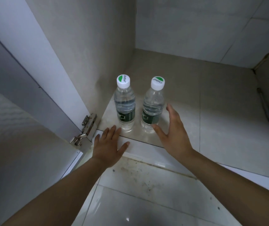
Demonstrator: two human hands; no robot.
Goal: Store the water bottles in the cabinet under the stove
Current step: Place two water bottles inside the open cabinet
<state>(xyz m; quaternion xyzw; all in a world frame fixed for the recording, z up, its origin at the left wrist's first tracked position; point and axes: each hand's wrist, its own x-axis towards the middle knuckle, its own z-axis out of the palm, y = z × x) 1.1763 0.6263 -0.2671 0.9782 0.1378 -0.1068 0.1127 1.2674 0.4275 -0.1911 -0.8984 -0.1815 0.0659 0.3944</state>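
Already both water bottles, the left bottle (125, 101) and the right bottle (153, 105), stand upright inside the cabinet (179, 88) near its front edge. Left hand (108, 146) and right hand (173, 132) are spread, holding nothing; storing looks essentially done.

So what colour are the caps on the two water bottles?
White, each with a green leaf mark on top: left bottle's cap, right bottle's cap. Head view.

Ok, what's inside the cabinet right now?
Two upright water bottles stand side by side near the front left of the cabinet floor. Nothing else shows; the far right side is cut off.
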